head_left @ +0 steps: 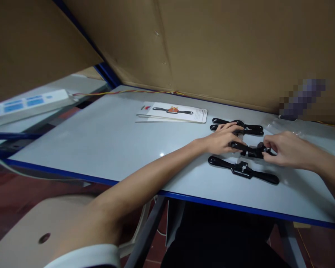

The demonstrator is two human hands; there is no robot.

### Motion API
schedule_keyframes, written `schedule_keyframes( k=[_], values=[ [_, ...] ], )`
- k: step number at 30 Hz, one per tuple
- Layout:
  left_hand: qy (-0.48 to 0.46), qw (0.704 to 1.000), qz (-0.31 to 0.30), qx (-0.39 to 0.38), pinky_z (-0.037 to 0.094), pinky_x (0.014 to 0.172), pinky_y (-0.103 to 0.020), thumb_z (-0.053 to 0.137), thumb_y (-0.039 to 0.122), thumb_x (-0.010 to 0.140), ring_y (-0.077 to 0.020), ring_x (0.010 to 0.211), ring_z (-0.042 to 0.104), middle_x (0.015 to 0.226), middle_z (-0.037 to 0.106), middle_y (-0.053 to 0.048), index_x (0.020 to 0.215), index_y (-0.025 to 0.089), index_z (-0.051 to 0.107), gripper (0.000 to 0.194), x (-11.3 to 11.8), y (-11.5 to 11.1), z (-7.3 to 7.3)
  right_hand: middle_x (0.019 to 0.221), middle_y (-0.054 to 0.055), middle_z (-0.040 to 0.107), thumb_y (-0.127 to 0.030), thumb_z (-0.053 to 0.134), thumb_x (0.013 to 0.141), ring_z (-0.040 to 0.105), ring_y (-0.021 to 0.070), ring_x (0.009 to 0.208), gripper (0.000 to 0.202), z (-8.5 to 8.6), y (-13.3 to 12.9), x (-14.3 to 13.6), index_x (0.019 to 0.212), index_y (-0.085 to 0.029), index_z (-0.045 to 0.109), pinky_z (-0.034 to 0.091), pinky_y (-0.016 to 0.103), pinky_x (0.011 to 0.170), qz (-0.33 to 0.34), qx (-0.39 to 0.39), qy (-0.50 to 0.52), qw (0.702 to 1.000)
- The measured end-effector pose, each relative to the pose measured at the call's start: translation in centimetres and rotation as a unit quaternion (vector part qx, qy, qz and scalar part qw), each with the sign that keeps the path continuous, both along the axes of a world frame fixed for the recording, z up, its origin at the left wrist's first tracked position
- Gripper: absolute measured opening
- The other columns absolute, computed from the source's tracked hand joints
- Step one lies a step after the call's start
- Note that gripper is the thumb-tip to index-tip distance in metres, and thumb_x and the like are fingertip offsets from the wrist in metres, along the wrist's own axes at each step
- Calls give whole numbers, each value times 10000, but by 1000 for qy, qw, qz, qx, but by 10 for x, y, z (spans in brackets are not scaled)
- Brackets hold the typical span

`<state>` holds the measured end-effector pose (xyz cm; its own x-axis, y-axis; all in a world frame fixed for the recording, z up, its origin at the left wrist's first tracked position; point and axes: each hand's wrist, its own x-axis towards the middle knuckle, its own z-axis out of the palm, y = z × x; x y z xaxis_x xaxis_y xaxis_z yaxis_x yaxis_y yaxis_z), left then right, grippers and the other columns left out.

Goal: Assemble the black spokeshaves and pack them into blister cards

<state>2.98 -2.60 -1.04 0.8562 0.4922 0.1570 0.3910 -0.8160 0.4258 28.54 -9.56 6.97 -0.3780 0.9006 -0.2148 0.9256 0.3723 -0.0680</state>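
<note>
Over the right part of the pale, smooth, blue-edged tabletop (123, 141), both hands are at one black tool (251, 149), held just above the surface between two rear tools (255, 127) and a front tool (222, 161). The left arm reaches across from the lower left, its hand (220, 142) palm down, fingers spread toward the rear tools, touching the held tool near its left handle; how firmly it grips cannot be told. The right hand (284, 150) comes in from the right, thumb and fingertips pinched on the tool's right half, beside a small silvery part. The tools are glossy, with rounded, paddle-like handles either side of a bulkier middle. Farther left lie flat white cards (178, 113), printed with a similar tool, an orange patch and a red mark; their lettering is too small to read.
</note>
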Motion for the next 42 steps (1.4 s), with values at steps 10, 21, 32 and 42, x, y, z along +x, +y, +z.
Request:
schedule_keyframes(
  k=[10,21,32,42],
  values=[
    [-7,997,44,64,319,1222,-674,619,231,1018,-420,1619,284,1669,518,-71,1256,363,825,341,-23,23,-2,561,-9,551,-418,644,827,478,183,574,282,-12,-1,-27,675,-267,462,312,350,593,-7,-36,38,999],
    [-170,956,236,23,517,940,-383,532,404,1047,-205,884,683,944,785,-67,1077,184,810,356,-37,38,4,672,-1,640,-535,553,920,532,178,591,414,9,6,-10,1083,-218,764,352,329,619,-2,-31,136,990],
    [-29,962,249,105,484,782,-390,499,423,1005,-231,695,627,742,704,-80,1114,159,800,415,-30,25,8,690,-4,621,-647,657,858,526,183,627,471,-22,29,8,1011,-204,703,354,329,623,-36,-131,119,983],
    [43,979,177,93,436,1034,-482,674,462,1004,-350,1233,524,1309,626,-163,1326,201,760,424,-8,25,5,771,-6,569,-640,725,768,505,189,688,464,-27,35,10,948,-227,613,377,338,644,-29,-179,143,973]
  ],
)
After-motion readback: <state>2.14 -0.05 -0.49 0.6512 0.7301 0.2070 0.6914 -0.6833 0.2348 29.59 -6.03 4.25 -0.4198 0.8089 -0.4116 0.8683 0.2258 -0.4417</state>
